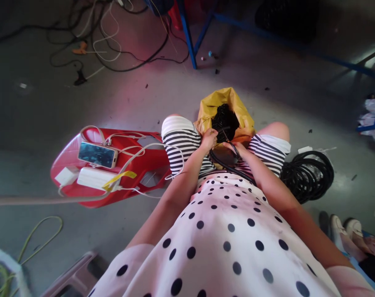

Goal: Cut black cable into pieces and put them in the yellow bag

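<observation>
My left hand [209, 139] is closed in a pinch round the end of a black cable [223, 165] that lies across my lap. Close by on the right, my right hand [237, 150] is curled round a dark, curved thing, too small to tell whether tool handle or bent cable. Both hands are over the near rim of a yellow bag [244, 116], which stands open between my knees. Inside it is a tangled heap of short black pieces [225, 117]. Beside my right leg rests a coil of black cable [317, 175] on the floor.
To the left, a red plastic stool [141, 154] bears a phone [97, 154], a white power bank [94, 178] and white cords. Loose cables [138, 68] lie at the upper left. A blue metal frame [187, 35] stands ahead. Another person's shoes [337, 226] are at right.
</observation>
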Motion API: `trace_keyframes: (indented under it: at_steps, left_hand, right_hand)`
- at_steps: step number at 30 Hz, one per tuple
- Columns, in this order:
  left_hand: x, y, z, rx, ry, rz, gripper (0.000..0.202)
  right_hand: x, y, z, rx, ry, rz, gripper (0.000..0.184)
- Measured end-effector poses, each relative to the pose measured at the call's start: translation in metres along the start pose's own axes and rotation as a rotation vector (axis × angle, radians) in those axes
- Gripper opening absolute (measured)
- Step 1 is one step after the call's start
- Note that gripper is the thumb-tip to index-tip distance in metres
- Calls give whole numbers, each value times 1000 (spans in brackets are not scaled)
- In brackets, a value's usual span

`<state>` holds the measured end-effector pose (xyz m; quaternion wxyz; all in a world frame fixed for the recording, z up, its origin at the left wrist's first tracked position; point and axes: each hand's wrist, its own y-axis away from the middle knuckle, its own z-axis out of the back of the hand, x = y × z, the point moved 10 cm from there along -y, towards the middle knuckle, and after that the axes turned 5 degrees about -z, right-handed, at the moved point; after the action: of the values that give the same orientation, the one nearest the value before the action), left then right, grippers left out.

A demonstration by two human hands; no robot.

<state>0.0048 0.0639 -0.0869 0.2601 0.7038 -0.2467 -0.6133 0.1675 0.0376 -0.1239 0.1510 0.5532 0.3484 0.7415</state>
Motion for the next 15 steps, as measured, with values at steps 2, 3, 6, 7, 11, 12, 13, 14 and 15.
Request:
trace_keyframes:
  at_steps: [2, 3, 6, 7, 11, 12, 13, 14, 15]
  left_hand:
    - [2, 1, -2, 14, -28, 7, 16]
    - [2, 1, -3, 23, -38, 9, 16]
    - [4, 0, -4, 37, -45, 13, 16]
    - [4, -1, -4, 35, -43, 12, 16]
    - [4, -2, 1, -3, -30, 21, 15]
    - [5, -3, 1, -5, -29, 26, 15]
    - [5, -3, 1, -1, -30, 33, 15]
    - [6, -3, 0, 8, -31, 39, 15]
    - [6, -3, -1, 17, -31, 44, 15]
  right_hand:
    - [0, 1, 0, -3, -19, -14, 57]
    - [-1, 2, 0, -4, -22, -33, 56]
    - [-3, 6, 0, -11, -20, -103, 58]
    - [-3, 8, 0, -13, -23, -123, 58]
    - [0, 12, 0, -20, -48, -141, 56]
    - [1, 13, 0, -20, -49, -141, 56]
    - [1, 14, 0, -19, -49, -142, 56]
    - [1, 14, 0, -19, -51, -145, 56]
    - [0, 14, 0, -20, -58, -147, 56]
